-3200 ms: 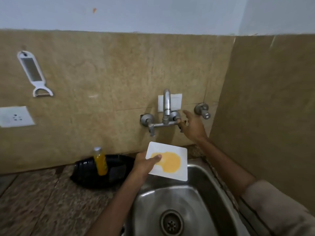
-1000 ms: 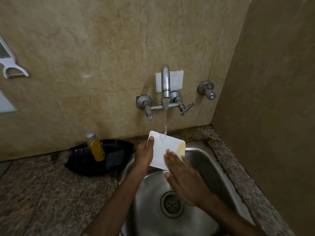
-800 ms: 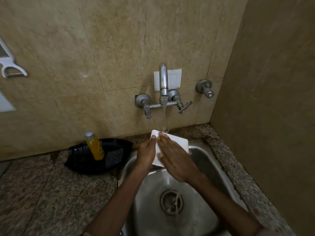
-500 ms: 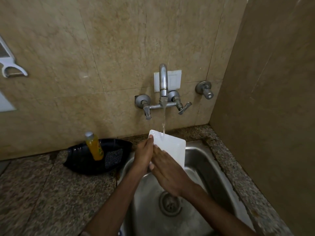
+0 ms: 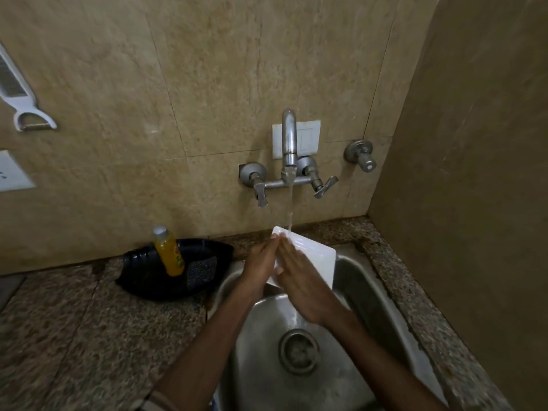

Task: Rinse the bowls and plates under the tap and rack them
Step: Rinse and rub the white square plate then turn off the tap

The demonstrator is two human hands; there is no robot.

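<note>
A tan tiled wall backs a speckled stone tabletop (image 5: 89,336), with a steel sink (image 5: 370,292) sunk into its back right corner. Over that sink our left hand (image 5: 261,262) grips the left edge of the white square plate (image 5: 317,262), thumb laid up along the rim; we cannot tell how the fingers behind it lie. Our right hand (image 5: 302,283) rests flat on the plate's face, its fingers (image 5: 289,247) straight and close together, holding nothing. The plate stands tilted on edge above the back of the sink, its top corner under the thin stream (image 5: 290,209) from the tap (image 5: 289,143). The chief risk, we judge, is the grip: one wet hand on one edge, while the other pushes across the face, could lever the plate loose and drop it onto the steel near the drain (image 5: 298,350). The tilted face may also throw water sideways, onto the tabletop or into the black tray (image 5: 178,283) at the back edge just left of the sink, where a yellow bottle (image 5: 169,253) leans. Spray upward could reach the white wall plate (image 5: 308,137) behind the tap, which may be a switch. With our palm covering the face, we could miss leftover residue. No rack is in view, so a dripping carry lies ahead.
</note>
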